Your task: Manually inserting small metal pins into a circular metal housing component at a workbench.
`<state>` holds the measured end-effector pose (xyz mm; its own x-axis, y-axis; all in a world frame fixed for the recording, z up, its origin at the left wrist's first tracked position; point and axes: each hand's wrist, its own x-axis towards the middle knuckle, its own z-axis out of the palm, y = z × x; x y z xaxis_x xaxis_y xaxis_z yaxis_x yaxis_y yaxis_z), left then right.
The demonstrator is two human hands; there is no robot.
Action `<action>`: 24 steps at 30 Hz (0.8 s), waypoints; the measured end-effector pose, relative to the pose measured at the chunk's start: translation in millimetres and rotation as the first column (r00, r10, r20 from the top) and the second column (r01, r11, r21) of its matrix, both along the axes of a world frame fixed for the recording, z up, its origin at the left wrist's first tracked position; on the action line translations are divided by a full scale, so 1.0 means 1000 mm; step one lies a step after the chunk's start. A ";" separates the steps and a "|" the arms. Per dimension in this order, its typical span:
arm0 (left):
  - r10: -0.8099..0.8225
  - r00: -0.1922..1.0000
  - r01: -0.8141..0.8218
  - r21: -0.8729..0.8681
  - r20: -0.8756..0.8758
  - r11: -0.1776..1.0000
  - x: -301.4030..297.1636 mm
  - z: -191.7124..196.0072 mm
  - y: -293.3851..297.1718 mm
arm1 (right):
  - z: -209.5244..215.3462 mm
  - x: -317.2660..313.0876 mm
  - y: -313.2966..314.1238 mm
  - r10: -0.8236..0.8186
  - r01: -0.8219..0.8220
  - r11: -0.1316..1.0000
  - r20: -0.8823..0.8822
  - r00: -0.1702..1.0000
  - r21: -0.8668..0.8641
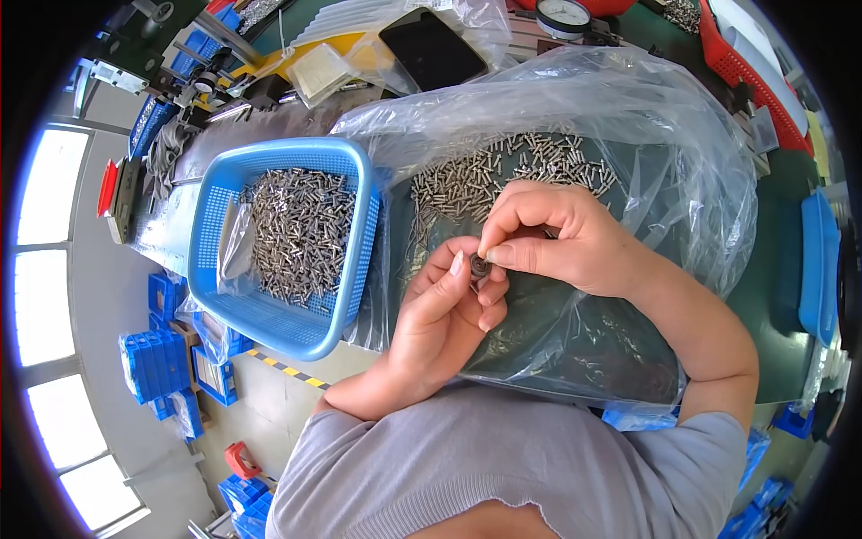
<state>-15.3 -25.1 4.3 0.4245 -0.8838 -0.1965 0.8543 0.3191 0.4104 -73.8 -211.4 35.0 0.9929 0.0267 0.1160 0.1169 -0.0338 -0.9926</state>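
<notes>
Pinching the small metal part [479,265] between our left hand [444,310] and the closed fingertips of our right hand [557,238], we judge it light, rigid and slippery, best gripped by its rim, above the loose screws [503,175].

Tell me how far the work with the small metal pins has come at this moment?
Done, it seems: a large heap of metal pins lies in the blue basket. In hand: the left hand and the right hand pinch one small metal piece between their fingertips. Left: a pile of loose pins lies on the clear plastic bag, so roughly half appears unhandled.
</notes>
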 end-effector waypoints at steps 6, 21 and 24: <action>-0.017 1.000 0.017 -0.007 0.016 1.000 0.000 -0.002 0.001 | 0.001 0.000 0.001 0.007 -0.008 0.999 -0.019 1.000 -0.045; -0.110 0.993 0.110 0.018 0.036 0.994 0.003 -0.001 0.002 | -0.003 0.004 0.001 0.020 0.174 0.879 0.399 0.917 -0.444; -0.071 0.997 0.071 0.057 0.013 0.996 -0.001 0.003 0.001 | 0.000 0.002 -0.001 0.028 0.159 0.868 0.367 0.930 -0.470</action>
<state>-16.4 -24.0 7.4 0.3643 -0.8996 -0.2409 0.8676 0.2338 0.4390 -71.5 -212.1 35.2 0.8889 0.1086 0.4450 0.4327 -0.5174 -0.7382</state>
